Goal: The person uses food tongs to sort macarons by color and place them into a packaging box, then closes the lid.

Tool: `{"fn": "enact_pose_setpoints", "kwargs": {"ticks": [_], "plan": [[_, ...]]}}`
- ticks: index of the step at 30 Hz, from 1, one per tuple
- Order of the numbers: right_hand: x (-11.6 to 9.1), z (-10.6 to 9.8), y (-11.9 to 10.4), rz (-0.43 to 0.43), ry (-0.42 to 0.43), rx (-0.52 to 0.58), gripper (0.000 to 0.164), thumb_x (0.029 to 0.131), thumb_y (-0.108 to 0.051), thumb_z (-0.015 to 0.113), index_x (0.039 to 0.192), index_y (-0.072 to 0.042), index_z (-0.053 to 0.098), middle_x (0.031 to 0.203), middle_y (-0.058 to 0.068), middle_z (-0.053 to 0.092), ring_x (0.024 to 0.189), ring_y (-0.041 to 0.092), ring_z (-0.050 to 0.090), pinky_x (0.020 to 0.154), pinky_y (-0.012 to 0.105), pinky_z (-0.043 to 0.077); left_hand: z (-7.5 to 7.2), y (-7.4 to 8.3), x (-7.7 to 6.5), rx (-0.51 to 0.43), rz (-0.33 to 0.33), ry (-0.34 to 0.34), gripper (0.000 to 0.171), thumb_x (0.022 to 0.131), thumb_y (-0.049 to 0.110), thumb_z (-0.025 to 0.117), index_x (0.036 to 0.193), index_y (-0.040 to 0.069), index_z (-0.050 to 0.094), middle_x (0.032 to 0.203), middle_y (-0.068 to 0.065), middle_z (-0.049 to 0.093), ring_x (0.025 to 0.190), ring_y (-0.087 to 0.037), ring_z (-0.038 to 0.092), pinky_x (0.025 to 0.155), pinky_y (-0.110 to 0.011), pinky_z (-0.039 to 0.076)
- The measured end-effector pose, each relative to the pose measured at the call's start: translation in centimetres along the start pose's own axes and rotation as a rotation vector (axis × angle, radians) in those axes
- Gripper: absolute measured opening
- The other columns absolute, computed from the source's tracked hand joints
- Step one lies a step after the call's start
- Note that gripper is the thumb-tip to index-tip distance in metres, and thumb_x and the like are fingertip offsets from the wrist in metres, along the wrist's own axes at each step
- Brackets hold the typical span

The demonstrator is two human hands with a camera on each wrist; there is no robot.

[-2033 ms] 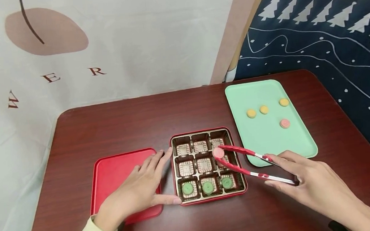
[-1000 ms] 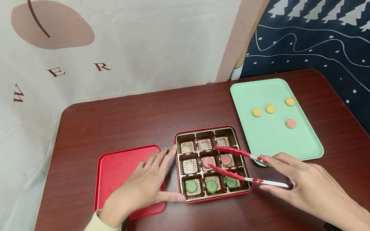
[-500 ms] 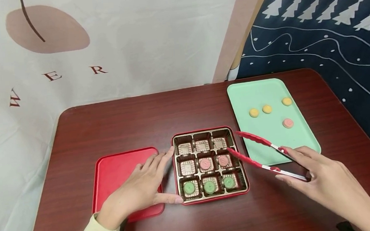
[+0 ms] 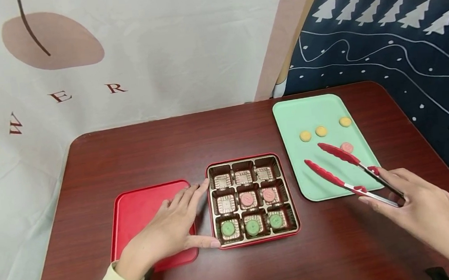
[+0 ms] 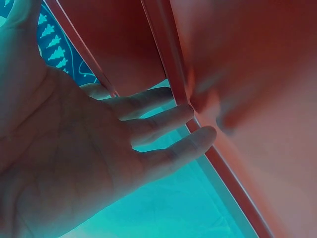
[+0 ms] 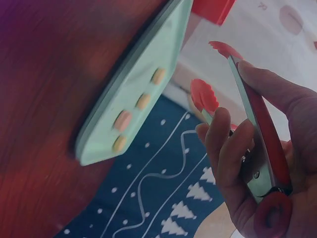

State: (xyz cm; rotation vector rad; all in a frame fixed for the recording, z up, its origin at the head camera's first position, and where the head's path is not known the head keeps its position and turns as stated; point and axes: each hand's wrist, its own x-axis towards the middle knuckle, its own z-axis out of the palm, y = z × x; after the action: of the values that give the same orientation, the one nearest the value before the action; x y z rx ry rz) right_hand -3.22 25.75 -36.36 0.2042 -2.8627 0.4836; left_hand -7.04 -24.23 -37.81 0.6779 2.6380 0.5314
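My right hand [image 4: 419, 206] grips red-tipped tongs [image 4: 326, 175], whose spread tips hang over the mint-green tray [image 4: 309, 111] with nothing between them. Close by the upper tip lies a round pink biscuit-like piece [image 4: 347, 147]. The right wrist view shows thumb and fingers around the metal arms of the tongs [image 6: 265, 136]. My left hand [image 4: 164, 230] has its fingers spread, the index fingertip and thumb at the left side of a red box [image 4: 256, 244]. In its divided insert, pink pieces [image 4: 246, 199] occupy two middle-row compartments and green pieces [image 4: 228, 228] fill the front row.
Three yellow round pieces [image 4: 305, 136] lie on the tray's far half. Partly under my left hand is a flat red lid [image 4: 135, 213]. The dark wooden table [image 4: 162, 149] meets a white cloth behind and a navy tree-patterned cloth [image 4: 400, 56] at right.
The tongs have let go of a pink piece in the centre compartment. They have since moved right, from the box to over the green tray. The left hand has stayed at the box.
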Motion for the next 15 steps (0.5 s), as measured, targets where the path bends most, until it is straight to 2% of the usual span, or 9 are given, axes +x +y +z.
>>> {"fn": "enact_pose_setpoints", "kwargs": {"ticks": [6, 15], "plan": [[-0.3, 0.1, 2.0, 0.038, 0.03, -0.021, 0.075, 0.073, -0.028, 0.102, 0.132, 0.006, 0.072, 0.101, 0.008, 0.066, 0.064, 0.001, 0.039, 0.051, 0.023, 0.029, 0.1, -0.1, 0.0, 0.018, 0.01, 0.013, 0.134, 0.079, 0.088, 0.071, 0.177, 0.017, 0.012, 0.167, -0.025, 0.04, 0.154, -0.046, 0.038, 0.11, -0.083, 0.032], [-0.7, 0.3, 3.8, 0.062, 0.025, -0.05, 0.076, 0.076, -0.033, 0.101, 0.132, 0.008, 0.071, 0.094, 0.01, 0.064, 0.059, 0.005, 0.038, 0.048, 0.03, 0.032, 0.1, 0.0, 0.0, 0.005, 0.016, 0.016, 0.133, 0.08, 0.089, 0.069, 0.176, 0.016, 0.013, 0.167, -0.025, 0.04, 0.154, -0.047, 0.037, 0.11, -0.083, 0.032]]}}
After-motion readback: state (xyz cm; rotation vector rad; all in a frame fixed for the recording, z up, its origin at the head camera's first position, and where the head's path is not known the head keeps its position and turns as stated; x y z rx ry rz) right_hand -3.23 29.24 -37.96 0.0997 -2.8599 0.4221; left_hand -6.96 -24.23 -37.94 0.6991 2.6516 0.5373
